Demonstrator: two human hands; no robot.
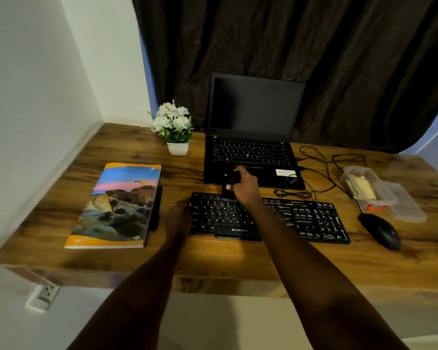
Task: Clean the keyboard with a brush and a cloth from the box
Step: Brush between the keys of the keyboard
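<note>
Left grip (180,214): fingers lay against the left end of the keyboard (301,218); I couldn't tell whether they curled round it.
Right grip (243,186): I saw it pinching a dark brush (228,191) over the keyboard's far edge.
Box (388,198): open on the counter (238,261), right of the keyboard, cloth (362,189) inside.

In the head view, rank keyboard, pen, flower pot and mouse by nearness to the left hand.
1. keyboard, its left end at the left hand
2. pen, just left of the hand
3. flower pot, farther back
4. mouse, far right
</note>
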